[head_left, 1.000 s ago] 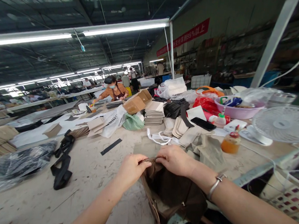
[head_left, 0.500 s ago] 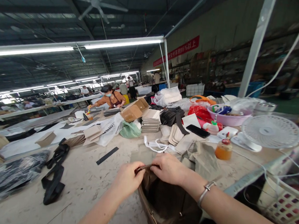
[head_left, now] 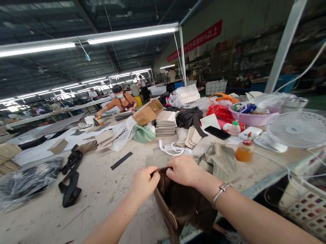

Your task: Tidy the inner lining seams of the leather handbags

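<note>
Taking the orange jar as our landmark, we have the brown bag to its left and nearer to us, at the rim of the table, with its mouth open upward. Our left hand and right hand meet the bag at its far end, also left of the jar, the right one being closer to it. The fingers of each hand are drawn together on the bag's edge in a narrow pinch, the two grips side by side with a short length of rim between them. We cannot tell how far the right fingertips reach inside.

The relation that matters is that the bag lies on our side of the fingers. From the pinched rim, the long axis of its mouth comes back toward us, slanting slightly right, away from the jar's far side. Our left hand is nearer the bag's left edge; our right forearm, with its bangle, passes over the bag's right side. A brown strap trails from the near end, farther from the jar than the mouth. Grey-brown fabric lies just left of the jar, beyond our right wrist.
</note>
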Demonstrator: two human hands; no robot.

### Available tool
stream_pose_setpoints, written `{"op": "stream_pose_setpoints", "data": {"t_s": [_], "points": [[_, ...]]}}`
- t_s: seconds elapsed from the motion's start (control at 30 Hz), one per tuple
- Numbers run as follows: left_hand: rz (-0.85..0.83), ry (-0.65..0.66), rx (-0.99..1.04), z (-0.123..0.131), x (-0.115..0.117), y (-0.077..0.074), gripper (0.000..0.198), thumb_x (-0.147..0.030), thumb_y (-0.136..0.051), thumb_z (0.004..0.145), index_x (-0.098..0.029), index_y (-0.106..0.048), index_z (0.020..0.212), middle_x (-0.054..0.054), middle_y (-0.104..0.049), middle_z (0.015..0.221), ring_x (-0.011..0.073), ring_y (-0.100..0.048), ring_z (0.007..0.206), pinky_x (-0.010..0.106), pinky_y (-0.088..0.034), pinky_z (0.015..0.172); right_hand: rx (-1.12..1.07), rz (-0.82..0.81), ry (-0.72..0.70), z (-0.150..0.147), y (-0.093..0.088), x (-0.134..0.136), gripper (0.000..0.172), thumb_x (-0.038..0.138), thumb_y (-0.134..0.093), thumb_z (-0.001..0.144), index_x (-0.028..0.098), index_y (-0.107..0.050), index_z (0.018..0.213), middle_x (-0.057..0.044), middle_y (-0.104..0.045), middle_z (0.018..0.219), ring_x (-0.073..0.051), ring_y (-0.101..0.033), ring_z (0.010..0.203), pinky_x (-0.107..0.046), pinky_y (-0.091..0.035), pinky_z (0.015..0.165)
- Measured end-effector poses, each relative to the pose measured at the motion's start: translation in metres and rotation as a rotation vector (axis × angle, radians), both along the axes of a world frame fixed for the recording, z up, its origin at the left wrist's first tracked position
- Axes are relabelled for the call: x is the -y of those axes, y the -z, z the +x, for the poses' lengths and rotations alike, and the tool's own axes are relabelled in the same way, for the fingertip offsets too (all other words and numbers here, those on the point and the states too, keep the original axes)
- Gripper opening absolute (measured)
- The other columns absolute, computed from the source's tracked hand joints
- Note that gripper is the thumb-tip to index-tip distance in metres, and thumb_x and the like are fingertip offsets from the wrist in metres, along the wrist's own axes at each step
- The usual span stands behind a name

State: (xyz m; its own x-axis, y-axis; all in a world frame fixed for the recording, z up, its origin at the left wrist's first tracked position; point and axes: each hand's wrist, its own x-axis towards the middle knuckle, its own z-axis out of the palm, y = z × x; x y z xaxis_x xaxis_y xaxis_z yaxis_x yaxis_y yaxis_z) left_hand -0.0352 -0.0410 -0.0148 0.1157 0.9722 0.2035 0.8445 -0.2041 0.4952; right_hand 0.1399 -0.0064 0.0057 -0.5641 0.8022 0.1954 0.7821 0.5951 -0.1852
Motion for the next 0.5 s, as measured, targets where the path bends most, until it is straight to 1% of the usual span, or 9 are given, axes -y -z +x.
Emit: {"op": "stream_pose_setpoints", "data": {"t_s": [0.13, 0.23, 0.33, 0.4, 0.47, 0.5], "points": [[0.017, -0.016, 0.056, 0.0, 0.0, 0.008, 0.031, -0.017, -0.042, 0.08, -0.019, -0.072, 0.089, 0.002, -0.072, 0.076, 0.0149, -0.063, 0.069, 0.023, -0.042, 0.065, 0.004, 0.005, 0.072, -0.011, 0.003, 0.005, 0.03, 0.024, -0.044, 0.08, 0.016, -0.073, 0.082, -0.012, -0.071, 0.087, -0.024, -0.065, 0.082, -0.03, -0.046, 0.068], [-0.003, -0.029, 0.067, -0.002, 0.001, 0.007, 0.033, -0.018, -0.042, 0.082, -0.019, -0.071, 0.095, 0.003, -0.074, 0.086, 0.0167, -0.064, 0.077, 0.025, -0.045, 0.072, -0.01, -0.021, 0.087, -0.016, 0.002, 0.006, 0.03, 0.023, -0.044, 0.08, 0.014, -0.072, 0.085, -0.014, -0.071, 0.09, -0.025, -0.065, 0.085, -0.031, -0.046, 0.071], [-0.069, 0.014, 0.04, -0.006, 0.001, -0.001, 0.03, -0.018, -0.044, 0.082, -0.019, -0.071, 0.095, 0.003, -0.073, 0.086, 0.0171, -0.064, 0.079, 0.026, -0.046, 0.073, -0.048, -0.078, 0.085, -0.015, 0.002, 0.003, 0.031, 0.022, -0.043, 0.081, 0.013, -0.072, 0.088, -0.016, -0.07, 0.096, -0.027, -0.063, 0.093, -0.032, -0.045, 0.077], [-0.114, 0.065, 0.029, -0.008, -0.001, -0.009, 0.027, -0.023, -0.052, 0.079, -0.019, -0.07, 0.099, 0.003, -0.073, 0.091, 0.0176, -0.064, 0.081, 0.026, -0.046, 0.074, -0.078, -0.141, 0.065, -0.011, 0.003, 0.0, 0.031, 0.024, -0.043, 0.083, 0.014, -0.072, 0.087, -0.014, -0.07, 0.097, -0.027, -0.063, 0.094, -0.032, -0.045, 0.079], [-0.149, 0.121, 0.026, -0.008, -0.004, -0.015, 0.036, -0.028, -0.062, 0.073, -0.02, -0.067, 0.108, 0.003, -0.071, 0.102, 0.0189, -0.064, 0.088, 0.026, -0.046, 0.078, -0.104, -0.225, 0.03, -0.006, 0.005, -0.004, 0.032, 0.027, -0.042, 0.086, 0.017, -0.073, 0.084, -0.011, -0.071, 0.091, -0.024, -0.064, 0.088, -0.031, -0.045, 0.076], [-0.162, 0.146, 0.025, -0.007, -0.006, -0.018, 0.039, -0.031, -0.064, 0.072, -0.021, -0.067, 0.109, 0.003, -0.071, 0.105, 0.0194, -0.063, 0.09, 0.026, -0.046, 0.079, -0.116, -0.271, 0.01, -0.002, 0.005, -0.006, 0.035, 0.031, -0.042, 0.088, 0.018, -0.073, 0.083, -0.009, -0.072, 0.086, -0.023, -0.065, 0.083, -0.031, -0.046, 0.074]]}}
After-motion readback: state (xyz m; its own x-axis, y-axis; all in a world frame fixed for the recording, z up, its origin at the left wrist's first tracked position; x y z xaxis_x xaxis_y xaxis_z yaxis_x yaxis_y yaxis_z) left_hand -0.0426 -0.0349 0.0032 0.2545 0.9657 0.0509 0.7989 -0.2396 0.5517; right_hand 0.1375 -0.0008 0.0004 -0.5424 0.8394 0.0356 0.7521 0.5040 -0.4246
